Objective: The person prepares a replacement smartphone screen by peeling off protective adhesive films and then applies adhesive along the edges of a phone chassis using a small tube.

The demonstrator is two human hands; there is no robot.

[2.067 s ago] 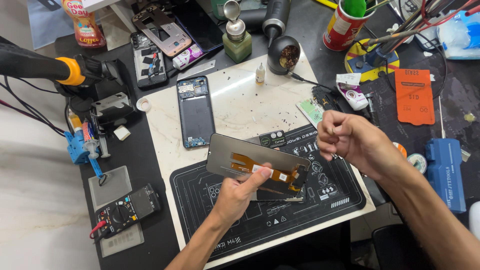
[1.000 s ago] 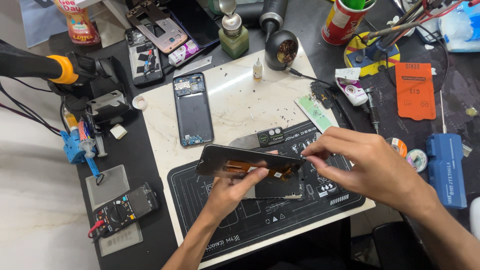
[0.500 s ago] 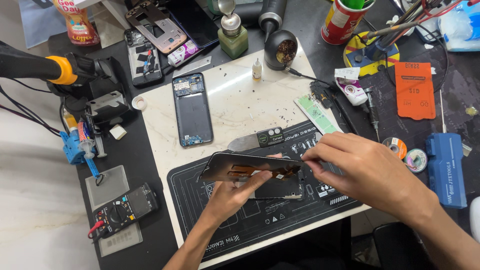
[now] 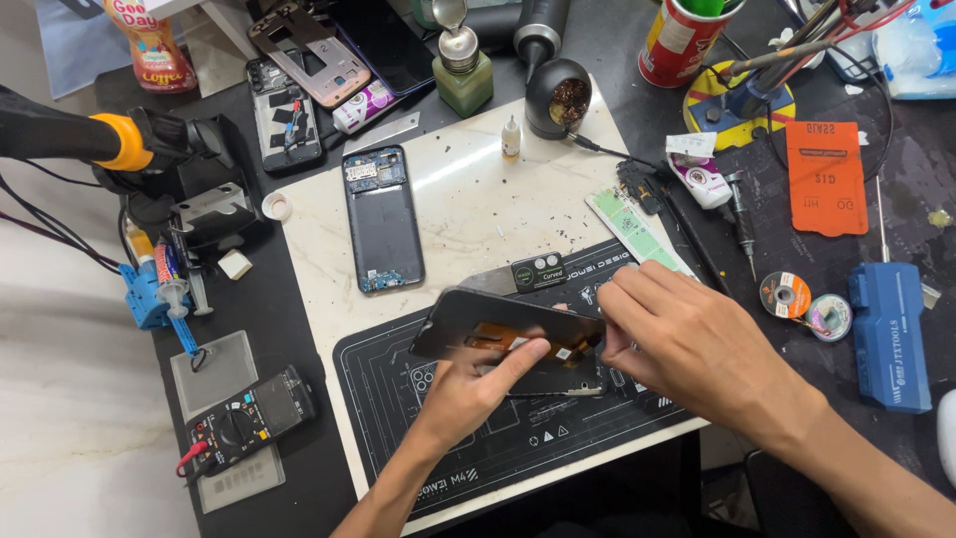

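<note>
Phone screen panel (image 4: pixel 503 339), near edge of repair mat (image 4: pixel 398 399) | your left hand (image 4: pixel 468 399) propped it tilted, exposing its underside | your right hand (image 4: pixel 687 344) pinched its right end, steadying.

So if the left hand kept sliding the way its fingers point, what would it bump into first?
Probably the right hand. The left hand points up and right along the dark phone screen panel with the orange ribbon cable, toward those fingers, though depth is hard to judge.
</note>
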